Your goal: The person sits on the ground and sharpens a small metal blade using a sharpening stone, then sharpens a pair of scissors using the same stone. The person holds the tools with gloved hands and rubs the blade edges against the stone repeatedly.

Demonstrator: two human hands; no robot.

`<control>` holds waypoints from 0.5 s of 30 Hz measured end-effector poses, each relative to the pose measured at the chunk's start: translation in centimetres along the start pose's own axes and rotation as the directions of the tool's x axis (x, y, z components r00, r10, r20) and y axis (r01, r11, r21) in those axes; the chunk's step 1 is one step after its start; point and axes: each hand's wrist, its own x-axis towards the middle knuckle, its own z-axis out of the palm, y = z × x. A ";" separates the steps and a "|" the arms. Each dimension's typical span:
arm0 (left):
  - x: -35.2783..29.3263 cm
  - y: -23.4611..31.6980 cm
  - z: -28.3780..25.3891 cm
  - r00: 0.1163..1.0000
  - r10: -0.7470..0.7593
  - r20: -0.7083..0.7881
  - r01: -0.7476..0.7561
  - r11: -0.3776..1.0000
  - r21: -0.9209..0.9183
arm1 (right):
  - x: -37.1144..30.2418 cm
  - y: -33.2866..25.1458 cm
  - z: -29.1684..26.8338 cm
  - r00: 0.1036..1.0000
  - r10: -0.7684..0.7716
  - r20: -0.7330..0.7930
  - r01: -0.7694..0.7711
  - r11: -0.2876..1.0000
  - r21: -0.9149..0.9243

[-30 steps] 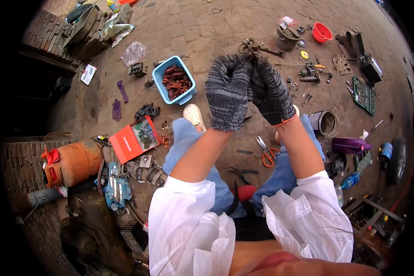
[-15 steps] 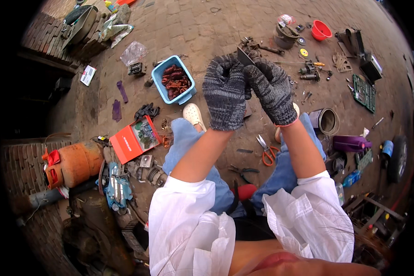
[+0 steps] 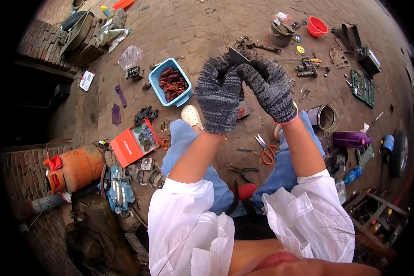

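Both hands wear grey-and-black knitted gloves and meet in front of me, above the ground. Between their fingertips sits a small, thin, dark flat plate (image 3: 238, 56), its edge showing above the fingers; I cannot make out what kind of part it is. My left hand (image 3: 219, 94) is closed around the plate's left end. My right hand (image 3: 270, 87) pinches it from the other side, thumb pointing left. The gloves hide the lower part of the plate. Below them on the ground, partly covered, lies a dark flat piece (image 3: 245, 110).
Left of my hands stands a light blue tub (image 3: 185, 97) holding reddish-brown coils. Near my feet lie orange-handled scissors (image 3: 267, 155) and pliers (image 3: 244, 173). An open red box (image 3: 126, 146) and an orange gas cylinder (image 3: 78, 168) are at left, a green tool case (image 3: 363, 88) at right.
Both hands have shifted slightly left and spread a little apart at the wrists. The plate has moved left with them and is tilted flatter, showing more of its face.
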 end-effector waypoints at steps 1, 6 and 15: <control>0.0 -0.1 0.0 1.000 -0.009 0.005 0.009 1.000 -0.005 | 0.0 0.1 -0.1 1.000 0.001 0.009 -0.001 1.000 -0.020; 0.0 -0.3 -0.3 0.999 -0.024 0.034 0.025 0.999 -0.027 | -0.1 0.0 -0.2 1.000 0.002 0.025 -0.001 0.999 -0.034; -0.1 0.0 -0.3 0.999 0.023 0.022 -0.023 1.000 0.013 | -0.1 -0.1 0.5 0.997 0.024 -0.069 -0.022 0.999 0.031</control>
